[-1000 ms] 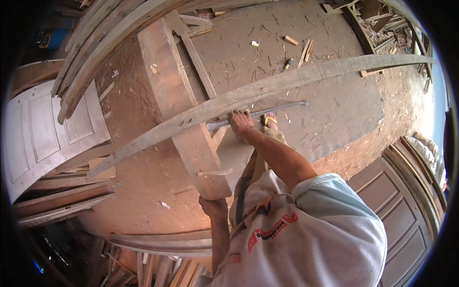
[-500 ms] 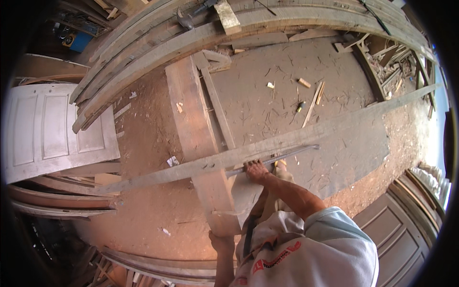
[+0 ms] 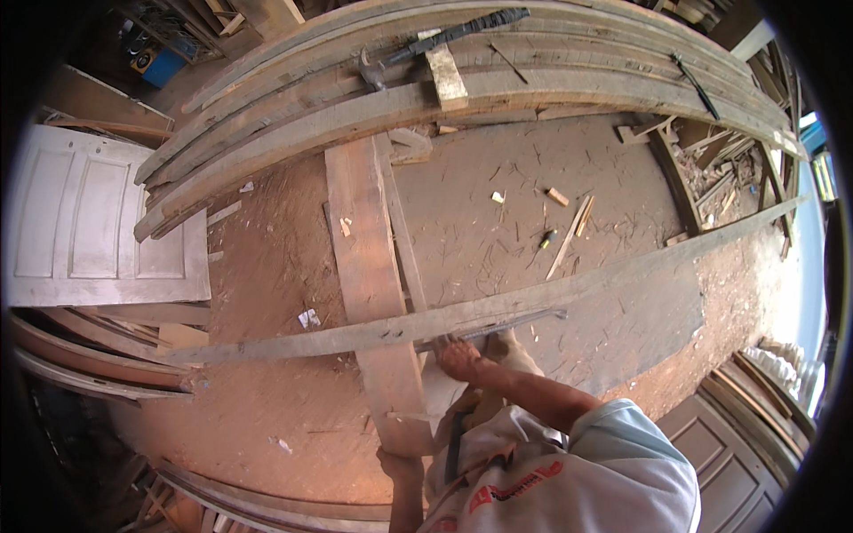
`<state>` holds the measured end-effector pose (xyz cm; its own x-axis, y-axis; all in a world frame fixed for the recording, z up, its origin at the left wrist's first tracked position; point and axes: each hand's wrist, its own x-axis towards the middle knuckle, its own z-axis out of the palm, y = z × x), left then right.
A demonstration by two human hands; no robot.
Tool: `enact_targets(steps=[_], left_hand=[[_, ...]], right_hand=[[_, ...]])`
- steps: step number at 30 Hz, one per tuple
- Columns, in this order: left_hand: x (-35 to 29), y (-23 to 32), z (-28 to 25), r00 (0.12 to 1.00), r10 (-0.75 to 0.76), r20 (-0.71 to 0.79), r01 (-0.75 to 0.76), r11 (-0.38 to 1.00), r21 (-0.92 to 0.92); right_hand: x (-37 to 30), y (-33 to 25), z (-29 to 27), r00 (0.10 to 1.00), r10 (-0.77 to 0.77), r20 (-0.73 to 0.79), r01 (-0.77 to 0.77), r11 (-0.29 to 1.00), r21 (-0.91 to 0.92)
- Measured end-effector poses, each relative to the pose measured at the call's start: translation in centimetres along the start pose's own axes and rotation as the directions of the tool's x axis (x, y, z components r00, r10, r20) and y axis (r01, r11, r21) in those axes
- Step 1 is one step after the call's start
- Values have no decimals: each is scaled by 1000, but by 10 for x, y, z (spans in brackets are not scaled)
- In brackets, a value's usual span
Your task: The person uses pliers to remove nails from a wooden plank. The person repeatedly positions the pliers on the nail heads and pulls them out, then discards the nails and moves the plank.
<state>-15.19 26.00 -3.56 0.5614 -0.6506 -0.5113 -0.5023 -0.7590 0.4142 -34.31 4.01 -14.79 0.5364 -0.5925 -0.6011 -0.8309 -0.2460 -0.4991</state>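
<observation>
My right hand (image 3: 459, 360) is closed around a long grey metal bar (image 3: 524, 322) with a small hooked end, like a crowbar. The bar lies along the near edge of a long narrow plank (image 3: 498, 309), which runs from left to far right. Beneath that plank, crossing it, is a wide reddish-brown board (image 3: 366, 258). At the board's near end, my left hand (image 3: 402, 465) grips its edge, low by my body; its fingertips are hidden. My foot (image 3: 514, 354) shows just beyond my right forearm.
Long beams (image 3: 311, 133) span the far side, carrying a claw hammer (image 3: 382, 73) and a wood block (image 3: 446, 78). A white panel door (image 3: 98, 218) is at left, a brown door (image 3: 715, 453) at lower right. Scraps and a small bottle-like item (image 3: 548, 238) dot the floor.
My view has tilted farther ahead, so the whole hammer now shows and the scene sits lower. My right hand stays on the bar and my left hand at the board's end.
</observation>
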Motion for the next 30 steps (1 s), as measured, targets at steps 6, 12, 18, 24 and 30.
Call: enact_targets(steps=[6,12,18,24,30], left_hand=[[16,13,23,870,-438,226,337,194,-921],[17,12,30,837,-526,154,252,120,-960],[23,-6,44,812,-582,45,167,158,-973],[28,-3,51,774,-632,-27,133,205,-970],[20,11,56,655,-735,-177,224,413,-883]], right_hand=[[-135,-41,-163,873,-449,190,329,830,449],[-148,8,-334,928,-293,-230,371,789,490],[-33,125,-459,691,214,-690,540,482,690],[64,170,-537,546,511,-664,617,291,731],[129,163,-567,462,704,-539,434,350,830]])
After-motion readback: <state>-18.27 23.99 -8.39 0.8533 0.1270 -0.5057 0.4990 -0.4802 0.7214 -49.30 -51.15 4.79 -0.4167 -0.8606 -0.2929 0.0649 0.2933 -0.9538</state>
